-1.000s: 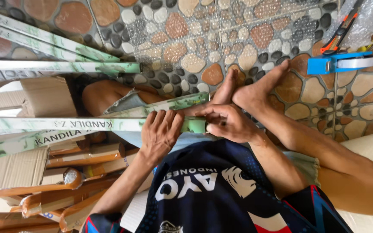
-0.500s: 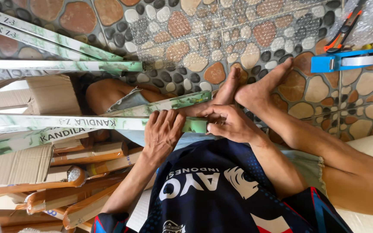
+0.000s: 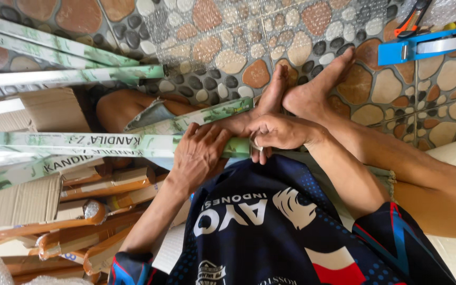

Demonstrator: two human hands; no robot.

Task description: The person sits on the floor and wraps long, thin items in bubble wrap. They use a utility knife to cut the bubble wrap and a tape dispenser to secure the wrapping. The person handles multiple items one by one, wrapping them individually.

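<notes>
A long, narrow green-and-white box (image 3: 106,141) lies across my lap, running off to the left. My left hand (image 3: 199,154) is clamped over its top near the right end. My right hand (image 3: 279,132) grips the very end of the same box, fingers curled around it, just below my bare feet (image 3: 302,92). A second long green box (image 3: 196,117) slants under the hands toward the feet. My dark blue printed shirt (image 3: 270,227) fills the bottom of the view.
More long green boxes (image 3: 54,50) lie at the upper left, with a cardboard carton (image 3: 43,108) beneath them. Orange-brown wrapped pieces (image 3: 80,221) are piled at the lower left. A blue tape dispenser (image 3: 423,47) and an orange-handled tool (image 3: 411,21) rest on the pebble-pattern floor (image 3: 228,47).
Both hands stay on the end of the long green box, and the left hand has edged slightly up over it. Nothing has been let go.
</notes>
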